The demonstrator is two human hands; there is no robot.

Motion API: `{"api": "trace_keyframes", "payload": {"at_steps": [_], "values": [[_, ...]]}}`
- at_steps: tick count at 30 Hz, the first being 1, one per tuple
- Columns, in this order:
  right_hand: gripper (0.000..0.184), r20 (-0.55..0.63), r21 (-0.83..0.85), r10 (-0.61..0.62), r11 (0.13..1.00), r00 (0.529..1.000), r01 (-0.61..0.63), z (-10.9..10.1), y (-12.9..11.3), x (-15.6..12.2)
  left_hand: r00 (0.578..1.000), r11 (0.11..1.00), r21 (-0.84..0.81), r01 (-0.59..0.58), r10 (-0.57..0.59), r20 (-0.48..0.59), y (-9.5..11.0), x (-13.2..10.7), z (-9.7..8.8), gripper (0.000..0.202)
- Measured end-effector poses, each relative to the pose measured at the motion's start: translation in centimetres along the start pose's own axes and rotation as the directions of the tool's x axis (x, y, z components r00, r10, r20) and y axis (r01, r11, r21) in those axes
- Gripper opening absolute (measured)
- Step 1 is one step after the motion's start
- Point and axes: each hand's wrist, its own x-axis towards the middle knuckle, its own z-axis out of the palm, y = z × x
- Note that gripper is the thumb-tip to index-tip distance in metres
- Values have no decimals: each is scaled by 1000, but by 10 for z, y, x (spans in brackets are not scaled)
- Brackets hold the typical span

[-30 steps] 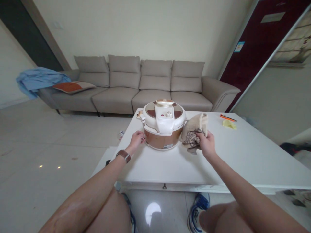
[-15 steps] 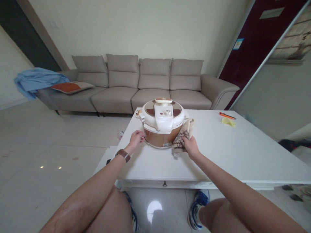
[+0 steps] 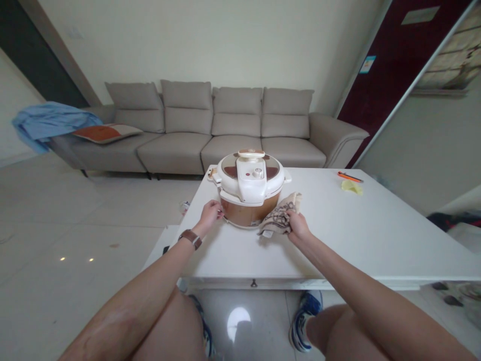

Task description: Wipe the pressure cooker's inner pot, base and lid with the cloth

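Note:
A white and brown electric cooker (image 3: 251, 190) with a closed lid stands upright on the white table (image 3: 338, 235). Its lid carries a handle, and a dial sits on the front panel. My left hand (image 3: 211, 214) is closed at the lower left edge of the cooker, its curled fingertips against the base rim; the exact hold is partly hidden. In my right hand (image 3: 298, 224) is a beige cloth (image 3: 278, 218) with a brown pattern, bunched in the closed fingers. The cloth hangs beside the cooker's lower right front and covers a bit of its side.
On the table's far right lie an orange utility knife (image 3: 350, 176) and a crumpled yellowish piece (image 3: 352, 187). A grey sofa (image 3: 229, 120) stands behind the table, with a cushion (image 3: 107, 133) and blue fabric (image 3: 52, 123) at its left end. A drawer knob (image 3: 254, 283) faces me.
My right hand has drawn the cloth slightly down and right along the cooker's side, and the cloth is spread more to the front. My left hand stays at the cooker's base.

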Motion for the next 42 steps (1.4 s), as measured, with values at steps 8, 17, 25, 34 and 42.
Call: {"api": "trace_keyframes", "payload": {"at_steps": [8,17,25,34,42], "values": [[27,31,-54,-43,998,999,45,4,17,-22,1000,1000,-5,-11,11,-12,2,-2,-2,12],[21,208,-71,165,986,964,-153,15,31,-61,1000,1000,21,-7,7,-7,0,-2,2,7],[24,114,27,-99,995,988,97,17,-14,-57,1000,1000,10,-10,10,-7,2,-4,-1,8],[27,235,-107,-186,971,954,215,17,-8,-73,1000,1000,9,-1,1,-2,3,-5,1,8],[40,295,4,-18,1000,955,18,22,-2,-88,1000,1000,28,2,-2,2,5,-8,5,7]]}}
